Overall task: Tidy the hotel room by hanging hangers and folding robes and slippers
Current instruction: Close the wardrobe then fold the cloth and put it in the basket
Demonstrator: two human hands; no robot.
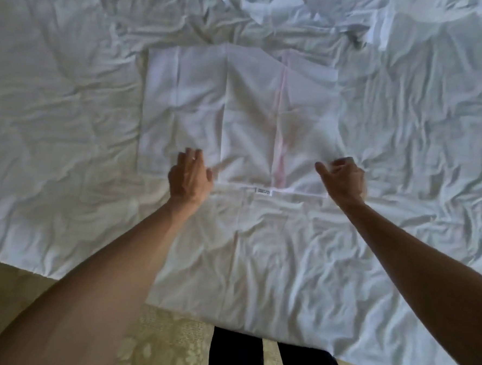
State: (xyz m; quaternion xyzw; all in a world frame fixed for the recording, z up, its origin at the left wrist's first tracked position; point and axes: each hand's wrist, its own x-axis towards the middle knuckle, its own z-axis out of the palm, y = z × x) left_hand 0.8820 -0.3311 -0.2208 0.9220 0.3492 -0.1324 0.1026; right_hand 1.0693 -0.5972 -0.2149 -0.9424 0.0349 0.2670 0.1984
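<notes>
Folded robe [238, 111] flat on bed [55, 100], L fingers [190, 155] on near edge — R fingers [338, 167] curled beside it

bedroom: rumpled bed sheet [69, 115], carpet [168, 344]

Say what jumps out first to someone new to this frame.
The folded white robe lying flat mid-bed, a small label at its near edge. The left hand rests flat on its near-left part, while the right hand is curled at its near-right corner. More loose white fabric sits at the far edge.
</notes>
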